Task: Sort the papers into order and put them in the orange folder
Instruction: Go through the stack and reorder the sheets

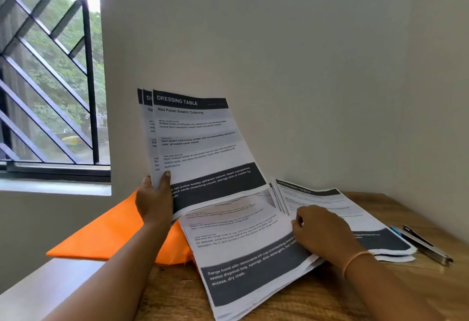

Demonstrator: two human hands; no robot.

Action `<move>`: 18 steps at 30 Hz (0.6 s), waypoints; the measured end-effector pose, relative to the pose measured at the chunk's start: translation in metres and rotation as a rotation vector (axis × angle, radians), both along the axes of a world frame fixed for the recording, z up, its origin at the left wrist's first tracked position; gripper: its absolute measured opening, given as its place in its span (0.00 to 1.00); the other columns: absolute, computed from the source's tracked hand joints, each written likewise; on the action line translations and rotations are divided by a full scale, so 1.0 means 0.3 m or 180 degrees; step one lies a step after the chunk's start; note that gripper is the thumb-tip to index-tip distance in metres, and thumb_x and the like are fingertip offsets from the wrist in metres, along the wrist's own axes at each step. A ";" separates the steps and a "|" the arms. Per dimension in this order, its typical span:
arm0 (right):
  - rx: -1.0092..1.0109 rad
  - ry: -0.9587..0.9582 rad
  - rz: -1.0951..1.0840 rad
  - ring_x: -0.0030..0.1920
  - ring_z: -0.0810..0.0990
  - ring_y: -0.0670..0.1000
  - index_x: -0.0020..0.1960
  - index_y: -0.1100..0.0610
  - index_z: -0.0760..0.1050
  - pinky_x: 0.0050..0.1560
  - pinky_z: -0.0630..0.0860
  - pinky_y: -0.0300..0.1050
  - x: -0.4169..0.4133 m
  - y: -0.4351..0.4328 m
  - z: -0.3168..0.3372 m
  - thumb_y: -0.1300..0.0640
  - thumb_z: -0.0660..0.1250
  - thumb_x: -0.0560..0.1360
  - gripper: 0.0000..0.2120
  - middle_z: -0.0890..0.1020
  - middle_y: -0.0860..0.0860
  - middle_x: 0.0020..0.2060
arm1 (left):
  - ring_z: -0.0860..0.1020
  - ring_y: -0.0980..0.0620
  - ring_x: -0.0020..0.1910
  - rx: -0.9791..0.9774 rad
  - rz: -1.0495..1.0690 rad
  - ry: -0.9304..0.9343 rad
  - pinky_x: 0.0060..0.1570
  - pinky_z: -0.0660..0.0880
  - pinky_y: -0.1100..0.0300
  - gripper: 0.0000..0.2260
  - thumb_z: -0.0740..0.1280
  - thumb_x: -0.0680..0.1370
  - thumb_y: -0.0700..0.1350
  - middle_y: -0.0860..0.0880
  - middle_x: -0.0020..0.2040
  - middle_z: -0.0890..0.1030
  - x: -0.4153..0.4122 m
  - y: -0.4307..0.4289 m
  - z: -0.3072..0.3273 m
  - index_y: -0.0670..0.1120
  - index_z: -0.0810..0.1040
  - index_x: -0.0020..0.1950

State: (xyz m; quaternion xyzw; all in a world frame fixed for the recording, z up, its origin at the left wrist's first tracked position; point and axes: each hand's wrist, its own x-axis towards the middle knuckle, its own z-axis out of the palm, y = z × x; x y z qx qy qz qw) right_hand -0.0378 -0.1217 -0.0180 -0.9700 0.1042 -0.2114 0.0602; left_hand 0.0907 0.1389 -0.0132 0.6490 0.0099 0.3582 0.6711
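At centre of frame, left hand (154, 201) pinched fanned sheets (198, 143) by lower corner, thumb in front; paper looked light, limp, bending backward. Lower right, right hand (322, 232) lay on flat piles (243, 249), fingers curled, hold unclear. Lower left, orange folder (106, 234) partly under piles.

Folder (109, 234) lies left of the papers (243, 244) on the table (330, 295), pen (426, 247) far right.

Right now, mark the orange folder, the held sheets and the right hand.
orange folder (109, 234): head view, bare orange top face.
held sheets (200, 143): head view, middle of the front page.
right hand (322, 232): head view, back of the hand.
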 end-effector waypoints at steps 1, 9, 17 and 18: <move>0.0009 -0.0067 -0.0031 0.51 0.77 0.48 0.57 0.51 0.73 0.55 0.73 0.42 -0.001 0.001 0.002 0.47 0.56 0.80 0.12 0.78 0.48 0.52 | 0.76 0.44 0.47 0.0013 -0.0014 -0.0019 0.47 0.76 0.49 0.14 0.65 0.79 0.48 0.40 0.53 0.79 -0.003 -0.001 0.002 0.38 0.75 0.56; 0.0450 -0.0582 -0.0024 0.55 0.77 0.50 0.64 0.52 0.71 0.55 0.73 0.43 -0.005 0.005 0.017 0.43 0.53 0.81 0.19 0.79 0.50 0.57 | 0.76 0.46 0.47 0.0214 -0.0295 -0.0203 0.42 0.74 0.56 0.13 0.66 0.78 0.48 0.44 0.49 0.78 -0.012 -0.021 0.000 0.40 0.75 0.56; 0.1722 -0.0586 0.0209 0.45 0.77 0.51 0.42 0.51 0.71 0.49 0.73 0.47 0.024 -0.007 -0.009 0.41 0.51 0.80 0.17 0.79 0.50 0.41 | 0.76 0.48 0.41 0.0806 -0.0578 -0.0325 0.36 0.71 0.60 0.07 0.67 0.77 0.47 0.52 0.39 0.77 -0.041 -0.068 0.008 0.43 0.76 0.49; 0.1815 -0.0586 0.0223 0.46 0.77 0.51 0.44 0.51 0.71 0.49 0.73 0.47 0.026 -0.008 -0.011 0.42 0.53 0.80 0.16 0.79 0.49 0.42 | 0.76 0.50 0.39 0.0870 -0.0588 -0.0338 0.35 0.70 0.61 0.08 0.67 0.77 0.47 0.52 0.39 0.77 -0.045 -0.075 0.008 0.43 0.76 0.48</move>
